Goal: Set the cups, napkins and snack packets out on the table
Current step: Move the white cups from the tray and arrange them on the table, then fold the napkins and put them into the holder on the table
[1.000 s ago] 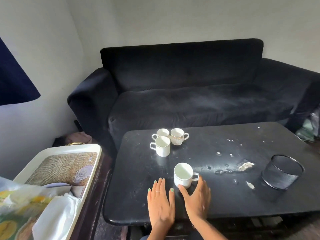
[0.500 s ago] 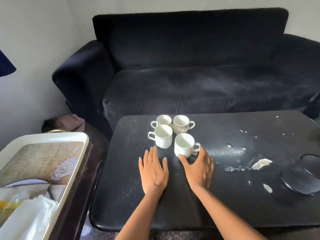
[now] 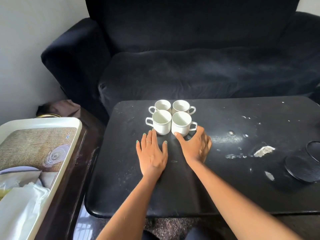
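Observation:
Several white cups stand in a tight square at the far left of the black table (image 3: 121, 179). My right hand (image 3: 194, 146) grips the front right cup (image 3: 181, 123) low down, thumb on its left base and fingers by the handle. Flat on the table lies my left hand (image 3: 151, 151), fingers spread, fingertips touching the front left cup (image 3: 161, 122). Two more cups (image 3: 180, 105) sit just behind. White napkins (image 3: 20, 207) lie in a white tray (image 3: 76, 134) to the left; a yellowish packet (image 3: 3, 192) barely shows at the frame edge.
A dark sofa (image 3: 199, 70) runs along the table's far side. A black mesh holder (image 3: 303, 168) lies on its side at the table's right end, near chipped white patches (image 3: 264, 150). The tray rests on a dark side stand (image 3: 72, 179) left of the table.
My right hand has slid the front right cup away from me, up against the other cups. My left hand moved forward with it. The view has tilted down and closer.

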